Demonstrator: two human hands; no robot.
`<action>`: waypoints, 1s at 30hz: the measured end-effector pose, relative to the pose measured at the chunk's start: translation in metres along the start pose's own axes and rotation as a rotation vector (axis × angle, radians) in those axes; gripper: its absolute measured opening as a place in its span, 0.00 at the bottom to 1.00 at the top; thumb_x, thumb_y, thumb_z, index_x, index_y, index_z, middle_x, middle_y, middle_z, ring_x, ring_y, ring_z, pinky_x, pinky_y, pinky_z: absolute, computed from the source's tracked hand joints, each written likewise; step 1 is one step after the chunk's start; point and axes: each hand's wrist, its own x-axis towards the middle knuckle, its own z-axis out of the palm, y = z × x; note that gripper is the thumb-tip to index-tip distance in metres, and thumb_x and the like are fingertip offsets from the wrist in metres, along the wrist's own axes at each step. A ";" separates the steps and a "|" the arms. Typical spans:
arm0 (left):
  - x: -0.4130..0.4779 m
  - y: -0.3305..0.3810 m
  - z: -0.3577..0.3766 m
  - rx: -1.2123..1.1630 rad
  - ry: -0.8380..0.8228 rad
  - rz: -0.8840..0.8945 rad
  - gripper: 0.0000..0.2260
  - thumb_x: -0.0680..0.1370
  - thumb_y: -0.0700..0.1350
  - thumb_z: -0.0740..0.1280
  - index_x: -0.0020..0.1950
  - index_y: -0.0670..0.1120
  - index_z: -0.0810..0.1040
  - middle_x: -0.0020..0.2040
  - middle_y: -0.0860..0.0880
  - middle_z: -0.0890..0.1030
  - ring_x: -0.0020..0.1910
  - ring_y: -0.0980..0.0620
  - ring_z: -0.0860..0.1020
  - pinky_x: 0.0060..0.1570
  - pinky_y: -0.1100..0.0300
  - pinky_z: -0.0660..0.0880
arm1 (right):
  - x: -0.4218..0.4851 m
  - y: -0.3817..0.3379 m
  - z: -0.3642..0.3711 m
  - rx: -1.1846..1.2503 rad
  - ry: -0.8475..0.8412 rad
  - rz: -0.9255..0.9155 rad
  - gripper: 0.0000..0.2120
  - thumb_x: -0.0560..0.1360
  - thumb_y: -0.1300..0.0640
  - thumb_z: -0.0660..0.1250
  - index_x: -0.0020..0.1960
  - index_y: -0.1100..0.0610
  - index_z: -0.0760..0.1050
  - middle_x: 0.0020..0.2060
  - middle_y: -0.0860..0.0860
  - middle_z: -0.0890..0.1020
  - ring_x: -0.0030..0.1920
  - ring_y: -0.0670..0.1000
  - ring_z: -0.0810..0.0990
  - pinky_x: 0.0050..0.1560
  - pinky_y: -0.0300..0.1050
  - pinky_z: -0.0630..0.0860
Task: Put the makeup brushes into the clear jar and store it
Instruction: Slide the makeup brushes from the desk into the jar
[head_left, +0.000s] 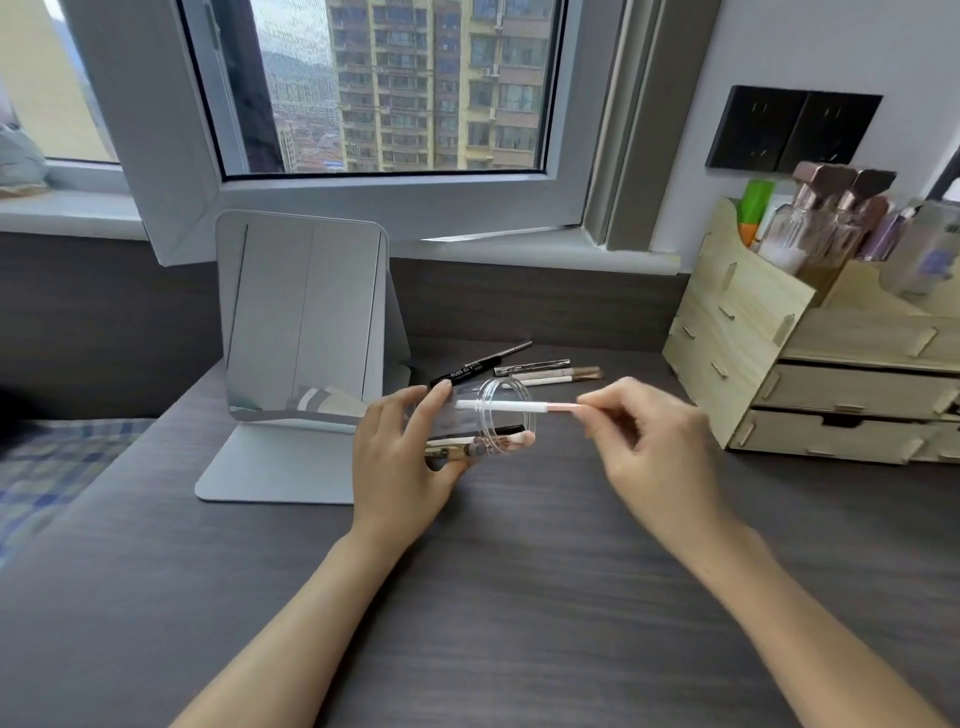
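Note:
My left hand (402, 449) grips the clear jar (488, 415), tipped on its side above the dark desk with its mouth toward the right. Two brushes (470, 449) lie inside along the lower wall. My right hand (649, 441) pinches the pink ferrule end of a white-handled brush (501, 406); its handle passes through the jar's mouth. Several more brushes and pencils (535, 371) lie on the desk just behind the jar, including a black pencil (480, 364).
A standing mirror (304, 322) on a flat base is left of the jar. A wooden drawer organizer (810, 364) holding bottles stands at the right. The window sill runs behind, and a checked cloth (57, 467) lies at the left edge.

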 end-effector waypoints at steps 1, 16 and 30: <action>0.000 0.000 0.000 0.000 -0.003 -0.001 0.31 0.66 0.52 0.75 0.66 0.49 0.70 0.56 0.43 0.78 0.55 0.44 0.74 0.57 0.55 0.68 | 0.001 0.000 0.011 -0.004 0.000 -0.009 0.06 0.69 0.58 0.69 0.37 0.60 0.79 0.28 0.53 0.81 0.33 0.48 0.74 0.33 0.36 0.66; 0.002 -0.002 0.002 -0.001 -0.004 -0.034 0.30 0.66 0.53 0.75 0.65 0.50 0.70 0.57 0.43 0.78 0.56 0.43 0.75 0.56 0.52 0.70 | 0.050 0.111 0.064 -0.276 -0.220 0.267 0.09 0.75 0.63 0.62 0.50 0.61 0.81 0.47 0.58 0.84 0.50 0.59 0.78 0.50 0.48 0.71; 0.003 -0.006 0.002 0.024 -0.004 -0.052 0.32 0.64 0.48 0.78 0.65 0.50 0.71 0.57 0.43 0.78 0.55 0.43 0.74 0.55 0.51 0.71 | 0.073 0.165 0.096 -0.690 -0.584 0.052 0.10 0.77 0.60 0.60 0.55 0.58 0.75 0.55 0.57 0.78 0.57 0.59 0.71 0.54 0.52 0.69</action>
